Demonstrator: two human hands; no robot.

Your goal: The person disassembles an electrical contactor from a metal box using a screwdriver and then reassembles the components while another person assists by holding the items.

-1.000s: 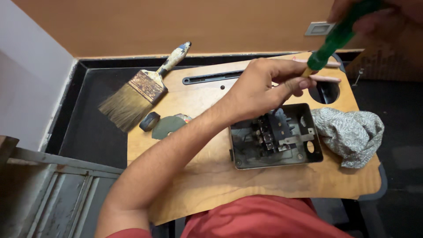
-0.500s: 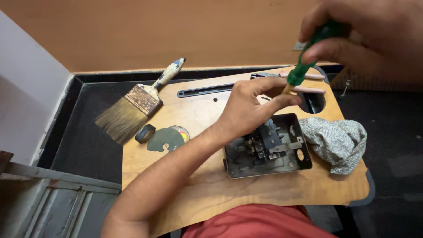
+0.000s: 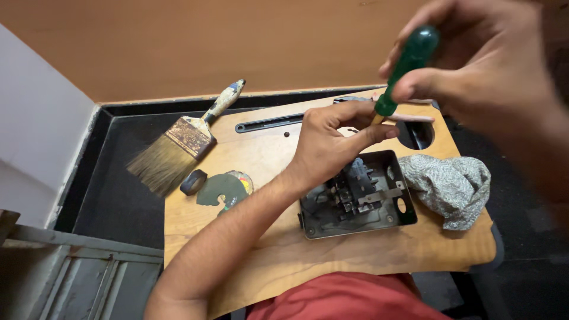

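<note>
Right hand [image 3: 492, 77] nearer, cropped; screwdriver [image 3: 408, 65] tip behind left fingers [image 3: 361, 133].

We see even, warm indoor light, moderately bright, no glare. Soft shadows fall under our left hand [image 3: 332, 139] and forearm onto the wooden board [image 3: 267, 154]. Our right hand [image 3: 492, 77], close to the lens, is blurred and out of focus, as is the green screwdriver handle [image 3: 409, 59]. The metal lock case [image 3: 355, 195] and paintbrush [image 3: 178, 142] are sharp. Floor at right edge is dark, murky. Slight wide-angle stretch at corners.
</note>
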